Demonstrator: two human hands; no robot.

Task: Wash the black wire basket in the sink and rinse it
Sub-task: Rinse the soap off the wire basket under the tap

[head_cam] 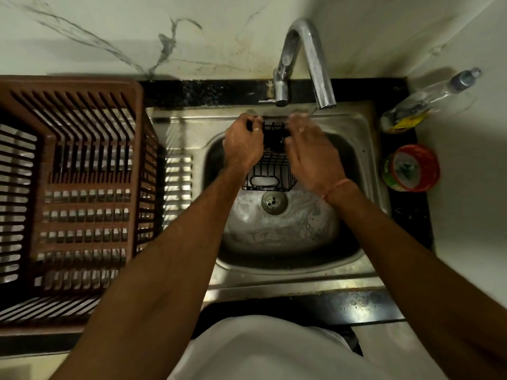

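Head view: over the sink (pixel 367 160), the left hand (pixel 242 145) grips the black wire basket (pixel 271 171) beneath the tap (pixel 307 64), tilted for rinsing; the right hand (pixel 310 154) rubs it, fingers loose.

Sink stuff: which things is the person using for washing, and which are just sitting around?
Being used:
black wire basket, held over the sink
left hand, gripping the basket's top edge
right hand, against the basket's other side
tap, its spout above the hands

Just sitting there:
brown plastic dish crate
clear bottle
round red-rimmed tub
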